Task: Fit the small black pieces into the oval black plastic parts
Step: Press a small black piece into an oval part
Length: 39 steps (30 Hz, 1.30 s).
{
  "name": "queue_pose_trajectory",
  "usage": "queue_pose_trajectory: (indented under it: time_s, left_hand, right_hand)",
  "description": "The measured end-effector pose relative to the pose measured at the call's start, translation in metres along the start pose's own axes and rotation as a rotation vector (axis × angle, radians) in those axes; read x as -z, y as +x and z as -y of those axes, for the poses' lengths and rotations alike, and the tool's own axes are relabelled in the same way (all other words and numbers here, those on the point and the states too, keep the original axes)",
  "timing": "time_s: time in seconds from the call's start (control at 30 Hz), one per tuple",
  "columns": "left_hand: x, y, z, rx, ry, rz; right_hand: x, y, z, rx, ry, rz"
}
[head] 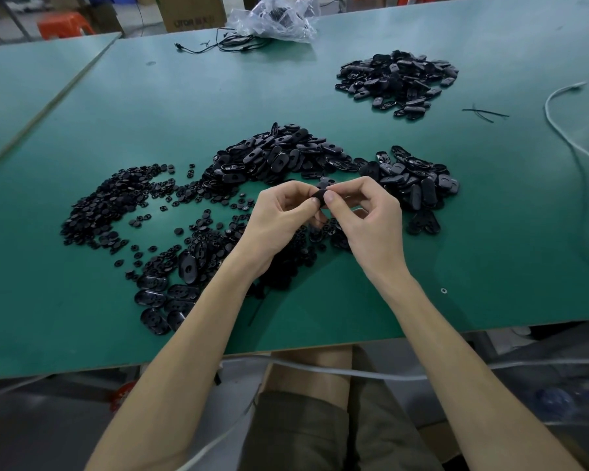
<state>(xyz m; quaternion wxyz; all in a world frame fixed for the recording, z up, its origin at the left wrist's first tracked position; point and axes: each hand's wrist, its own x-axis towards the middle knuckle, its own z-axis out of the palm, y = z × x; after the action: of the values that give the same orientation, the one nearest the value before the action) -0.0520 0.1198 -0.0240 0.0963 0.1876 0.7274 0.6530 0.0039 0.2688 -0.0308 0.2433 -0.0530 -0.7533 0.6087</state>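
Both my hands meet above the middle of the green table [354,300], pinching one oval black part [319,199] between them. My left hand [279,220] grips its left side and my right hand [363,215] presses a thumb on its right end. Whether a small piece sits in it is hidden by my fingers. Small round black pieces [113,205] lie scattered to the left. Oval black parts form a heap [279,156] just beyond my hands and another heap [415,183] to the right. Several ovals [165,294] lie near my left forearm.
A separate pile of oval parts [397,81] sits far right. A crumpled clear plastic bag [276,17] and thin black cords [225,45] lie at the far edge. A white cable [578,158] snakes along the right side. A cardboard box [191,11] stands behind the table.
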Motion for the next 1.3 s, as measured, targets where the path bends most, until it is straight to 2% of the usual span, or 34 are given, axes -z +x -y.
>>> queue_pose_trajectory:
  time_s: [0.63, 0.77, 0.93, 1.3]
  left_hand:
    - [-0.0017, -0.0012, -0.0051, 0.000, 0.106, -0.061]
    - [-0.0005, -0.0015, -0.0052, -0.014, 0.063, -0.063]
    - [-0.0004, -0.0033, -0.0069, -0.010, -0.025, -0.045]
    - [-0.0008, -0.0035, -0.0081, -0.004, 0.067, -0.046]
  right_hand:
    - [-0.0018, 0.0017, -0.0021, -0.002, -0.015, 0.018]
    - [-0.0015, 0.0022, -0.0017, -0.008, 0.024, 0.011]
    - [-0.0007, 0.0011, -0.0009, 0.035, 0.024, 0.022]
    - [-0.0013, -0.0009, 0.0013, 0.089, -0.024, 0.043]
